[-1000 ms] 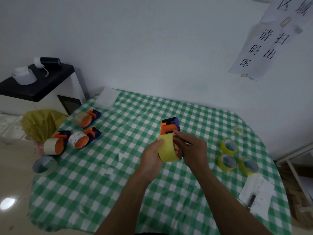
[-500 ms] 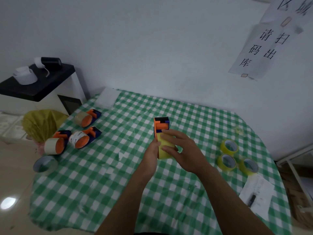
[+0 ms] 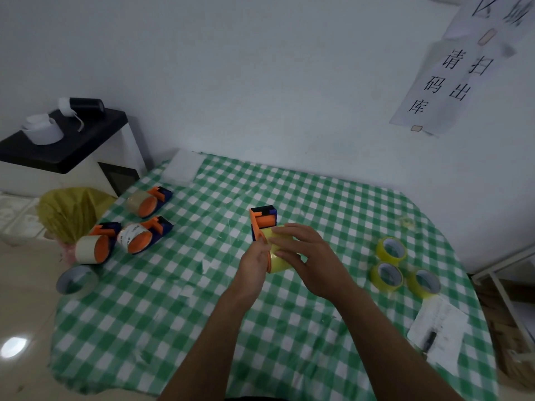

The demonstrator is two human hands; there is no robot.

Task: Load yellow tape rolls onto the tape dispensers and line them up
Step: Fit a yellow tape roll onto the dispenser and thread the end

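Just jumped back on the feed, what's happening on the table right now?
A person holds an orange and blue plastic tape dispenser above the green checked tablecloth. The left hand grips it from the side while the right hand spreads its fingers over a yellow tape roll sitting on it, apparently seating the roll. Three loose yellow tape rolls wait to the right. Three loaded orange and blue dispensers lie at the left.

Above the green checked tablecloth [image 3: 179,308], the left hand [image 3: 254,266] grips an orange and blue tape dispenser [image 3: 263,222] carrying a yellow tape roll [image 3: 280,263]. The right hand [image 3: 309,257] lays its fingers [image 3: 285,227] across that roll. Three spare yellow rolls [image 3: 375,278] sit together to the right, well apart from the hands.
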